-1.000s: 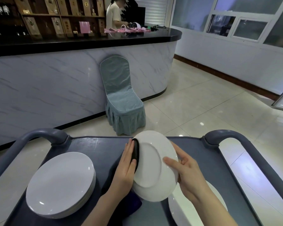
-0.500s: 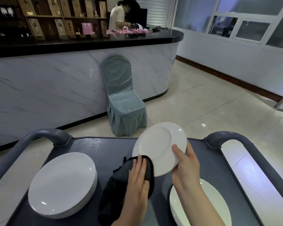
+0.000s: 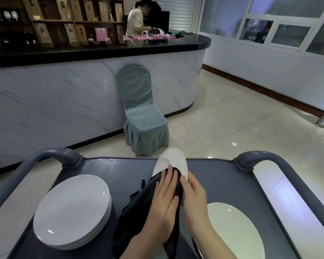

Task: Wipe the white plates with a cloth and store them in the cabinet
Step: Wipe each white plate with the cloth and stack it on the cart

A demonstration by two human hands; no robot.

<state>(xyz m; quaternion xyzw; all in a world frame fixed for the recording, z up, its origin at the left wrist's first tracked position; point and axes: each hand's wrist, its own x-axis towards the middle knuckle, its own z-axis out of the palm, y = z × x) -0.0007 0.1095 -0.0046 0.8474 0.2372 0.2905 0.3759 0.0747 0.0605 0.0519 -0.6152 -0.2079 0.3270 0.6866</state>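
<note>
I hold a white plate (image 3: 173,160) tilted on edge above the dark grey cart top (image 3: 120,169). My left hand (image 3: 164,204) lies flat, pressing a dark cloth (image 3: 137,208) against the plate's near face. My right hand (image 3: 194,198) grips the plate's right rim from behind. A stack of white plates (image 3: 71,208) sits on the cart's left side. Another white plate (image 3: 236,232) lies on the cart at the lower right, partly hidden by my right forearm.
The cart has curved grey handles at left (image 3: 51,156) and right (image 3: 266,159). Beyond it stands a blue-green covered chair (image 3: 140,113) against a marble bar counter (image 3: 64,98). A person (image 3: 138,17) works behind the counter. Tiled floor (image 3: 241,124) spreads to the right.
The plate has turned from facing me to nearly edge-on, and lowered between my hands. My left hand with the cloth slid up over its face, and my right hand closed in beside it.
</note>
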